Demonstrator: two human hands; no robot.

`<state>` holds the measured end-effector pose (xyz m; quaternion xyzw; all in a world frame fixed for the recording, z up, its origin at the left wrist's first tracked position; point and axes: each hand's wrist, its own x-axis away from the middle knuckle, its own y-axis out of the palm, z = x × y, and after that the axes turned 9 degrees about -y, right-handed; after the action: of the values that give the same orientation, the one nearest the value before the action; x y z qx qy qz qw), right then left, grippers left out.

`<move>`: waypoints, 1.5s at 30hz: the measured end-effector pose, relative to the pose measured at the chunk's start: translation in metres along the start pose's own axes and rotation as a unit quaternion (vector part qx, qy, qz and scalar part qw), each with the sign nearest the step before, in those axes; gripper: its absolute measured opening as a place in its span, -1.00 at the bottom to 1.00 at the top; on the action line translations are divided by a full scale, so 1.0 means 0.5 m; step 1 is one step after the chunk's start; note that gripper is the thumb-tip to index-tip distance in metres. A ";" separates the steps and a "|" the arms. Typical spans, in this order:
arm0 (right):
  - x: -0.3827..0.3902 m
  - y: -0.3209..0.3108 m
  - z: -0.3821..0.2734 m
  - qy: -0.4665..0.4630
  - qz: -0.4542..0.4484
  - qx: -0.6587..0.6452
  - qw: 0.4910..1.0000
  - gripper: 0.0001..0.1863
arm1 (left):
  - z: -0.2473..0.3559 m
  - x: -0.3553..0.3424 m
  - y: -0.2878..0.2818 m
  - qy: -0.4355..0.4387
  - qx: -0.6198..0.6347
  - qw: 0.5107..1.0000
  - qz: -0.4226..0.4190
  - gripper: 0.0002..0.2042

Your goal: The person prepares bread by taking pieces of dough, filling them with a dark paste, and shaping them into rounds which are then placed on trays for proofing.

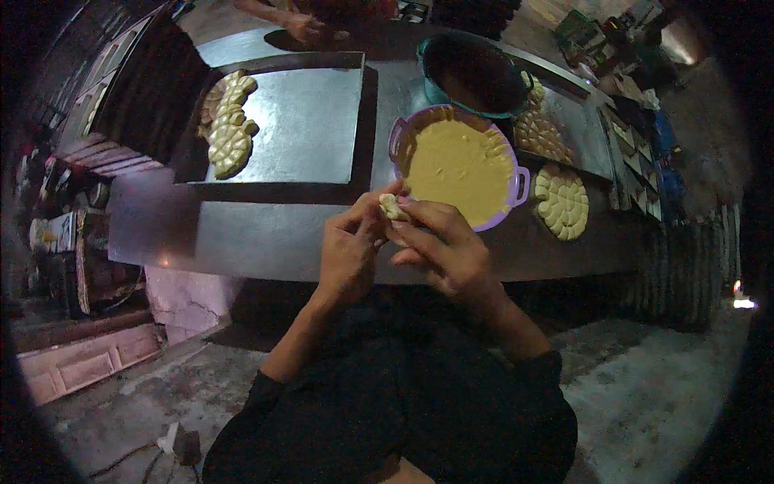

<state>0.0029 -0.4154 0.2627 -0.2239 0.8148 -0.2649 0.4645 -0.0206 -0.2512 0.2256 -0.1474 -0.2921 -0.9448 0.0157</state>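
1. Working a small, pale dough piece [392, 208] between both hands, just before the near-left rim of a wide lilac basin [514, 198]. Judged to be at a shaping step, by pinching or rolling; cannot tell which.

2. Clamped on the dough piece from nine o'clock with the bent fingers of the left hand [348, 242], and from three o'clock with the thumb and upper fingers of the right hand [451, 250]. Curled loosely lower down with the right hand's remaining fingers, apart from the dough.

3. Seems to call next for light, even pressure from both sides, so as to firm up the form without tearing, then for easing one hand off while supporting the piece with the other.

4. Taking the dough piece as the dial's centre, see the basin of thick yellow batter [455, 169] at two o'clock, a segmented dough slab [562, 203] on the counter [266, 242] at three, and a metal tray [310, 121] with more segmented dough [229, 149] at ten.

5. Cannot make out the dough's underside or the left fingertips' exact contact, nor height above the counter. Cannot tell the contents of the dark green tub [426, 85] at one o'clock. See only a blurred hand of another person [305, 29] at eleven, partly cut off by the upper edge.
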 end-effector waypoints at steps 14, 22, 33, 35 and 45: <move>0.035 0.017 -0.023 0.083 -0.037 -0.236 0.968 -0.73 | -0.010 0.160 -0.025 0.034 -0.226 0.968 0.106 -0.80; -0.008 0.077 -0.039 0.147 -0.037 -0.361 0.920 -0.57 | -0.001 0.183 -0.078 0.043 -0.150 0.983 0.093 -0.68; -0.156 0.244 -0.044 -0.005 -0.198 -0.149 0.969 -0.41 | 0.015 0.149 -0.337 -0.048 -0.087 0.991 0.091 -0.58; -0.173 0.302 -0.034 0.021 -0.188 -0.166 0.968 -0.41 | 0.031 0.130 -0.361 -0.068 -0.088 0.985 0.133 -0.61; -0.149 0.590 0.034 0.459 -0.089 -0.406 0.785 -0.64 | 0.054 0.042 -0.567 0.021 -0.105 0.958 0.266 -0.72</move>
<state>0.0175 -0.1498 0.1142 -0.3156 0.9406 -0.0211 -0.1236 -0.0663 -0.0001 0.0976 -0.2005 -0.1413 -0.9349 0.2566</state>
